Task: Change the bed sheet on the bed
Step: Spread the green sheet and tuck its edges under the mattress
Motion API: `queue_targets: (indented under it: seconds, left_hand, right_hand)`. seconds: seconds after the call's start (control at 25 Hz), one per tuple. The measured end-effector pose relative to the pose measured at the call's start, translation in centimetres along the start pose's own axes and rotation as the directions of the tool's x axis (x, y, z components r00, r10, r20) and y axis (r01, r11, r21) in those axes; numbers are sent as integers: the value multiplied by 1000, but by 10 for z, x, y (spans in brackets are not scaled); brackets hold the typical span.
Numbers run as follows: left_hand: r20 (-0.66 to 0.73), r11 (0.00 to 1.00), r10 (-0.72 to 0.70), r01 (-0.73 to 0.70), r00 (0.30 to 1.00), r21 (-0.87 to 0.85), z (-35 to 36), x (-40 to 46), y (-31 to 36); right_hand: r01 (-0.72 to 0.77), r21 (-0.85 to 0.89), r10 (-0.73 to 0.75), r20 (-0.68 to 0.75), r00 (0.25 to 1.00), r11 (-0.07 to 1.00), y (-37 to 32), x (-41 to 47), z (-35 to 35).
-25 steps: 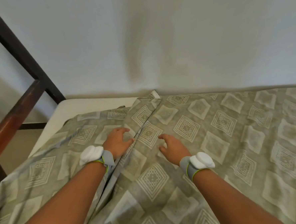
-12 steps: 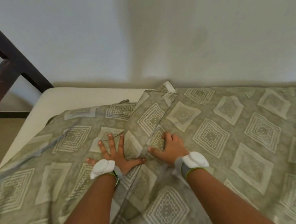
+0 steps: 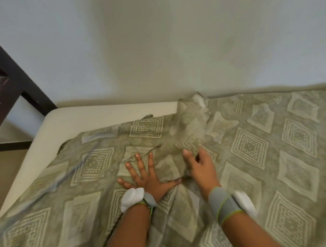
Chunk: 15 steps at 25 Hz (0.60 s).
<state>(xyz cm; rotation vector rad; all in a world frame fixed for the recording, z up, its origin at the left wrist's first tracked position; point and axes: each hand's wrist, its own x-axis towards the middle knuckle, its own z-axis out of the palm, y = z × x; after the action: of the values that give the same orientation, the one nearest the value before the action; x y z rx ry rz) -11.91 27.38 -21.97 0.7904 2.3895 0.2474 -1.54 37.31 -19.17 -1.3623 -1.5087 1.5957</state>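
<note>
A grey-green bed sheet (image 3: 255, 148) with pale diamond patterns covers most of the white mattress (image 3: 85, 118). The far left corner of the mattress lies bare. My left hand (image 3: 144, 176) presses flat on the sheet, fingers spread. Just to its right, my right hand (image 3: 199, 165) grips a folded ridge of the sheet and lifts it; the raised fold is blurred and runs toward the wall. Both wrists wear grey bands with white pods.
A pale wall (image 3: 172, 42) runs along the far side of the bed. A dark wooden bed frame (image 3: 7, 83) rises at the far left. Tan floor (image 3: 3, 171) shows left of the mattress.
My right hand went from resting on the fold to gripping and lifting it. The left hand spread flat on the sheet and stays pressed there. The view tilted down and closer.
</note>
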Motion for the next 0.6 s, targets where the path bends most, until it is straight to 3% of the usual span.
queue_targets:
  seconds: [0.08, 0.12, 0.16, 0.2, 0.24, 0.28, 0.32, 0.4, 0.48, 0.52, 0.6]
  left_hand:
    - [112, 996, 79, -82, 991, 23, -12, -9, -8]
    - [178, 990, 136, -142, 975, 24, -14, -9, -13]
    - [237, 984, 170, -179, 956, 17, -18, -8, -21]
    - [293, 982, 185, -190, 938, -14, -24, -7, -29]
    - [330, 981, 192, -182, 924, -62, -29, -6, -34]
    - [337, 980, 195, -171, 921, -97, -34, -5, -36]
    - [314, 979, 197, -169, 929, -114, -34, -4, -36]
    - [288, 985, 171, -157, 942, -71, -31, -2, -32]
    - [235, 986, 129, -150, 963, 72, -23, -1, -29]
    - [197, 980, 113, -142, 974, 139, -15, 1, -29]
    - [146, 970, 98, -128, 984, 207, -3, 4, -30]
  right_hand:
    - [-193, 286, 227, -91, 970, 939, 28, -39, -20]
    - [-258, 328, 314, -131, 940, 909, 34, -49, -28]
    - [-291, 260, 345, -194, 918, 921, 32, -53, -30]
    - [-307, 66, 312, -293, 904, 950, 24, -52, -27]
    - [-298, -189, 199, -415, 888, 936, 12, -51, -21]
    - [-231, -423, -6, -488, 873, 876, 2, -47, -15]
    - [-90, -616, -239, -431, 870, 782, -11, -45, -9]
    - [294, -782, -511, -36, 859, 550, -25, -29, 5]
    - [490, -767, -419, 318, 851, 413, -33, -5, 12]
    - [471, -781, -316, 363, 877, 410, -32, 10, 11]
    - [224, -864, -78, 212, 974, 452, -28, 36, 1]
